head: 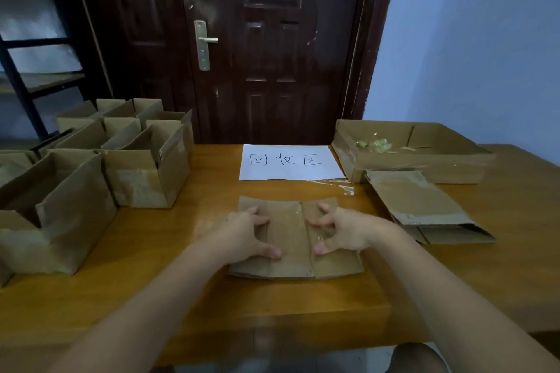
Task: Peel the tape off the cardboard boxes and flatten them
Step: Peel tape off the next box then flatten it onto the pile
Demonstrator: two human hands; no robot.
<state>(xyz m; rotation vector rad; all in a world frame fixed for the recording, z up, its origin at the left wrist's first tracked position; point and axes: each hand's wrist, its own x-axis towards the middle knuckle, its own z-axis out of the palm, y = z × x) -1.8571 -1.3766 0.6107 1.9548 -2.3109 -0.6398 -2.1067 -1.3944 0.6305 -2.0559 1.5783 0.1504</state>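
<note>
A small brown cardboard box (291, 263) lies in the middle of the wooden table (181, 297), with a strip of clear tape (304, 221) running along its centre seam. My left hand (242, 236) grips the box's left part, fingers curled into a crease and thumb lower down. My right hand (342, 233) sits just right of the seam; its curled fingers and thumb pinch at shiny tape there. Whether the tape has lifted is hidden under the palm.
Several open taped boxes (142, 179) crowd the table's left side. Flattened boxes (424, 209) lie stacked at the right, behind them a shallow cardboard tray (394, 165) holding wadded tape (374, 144). A white paper sign (288, 162) and loose tape scrap (347, 189) lie beyond the box.
</note>
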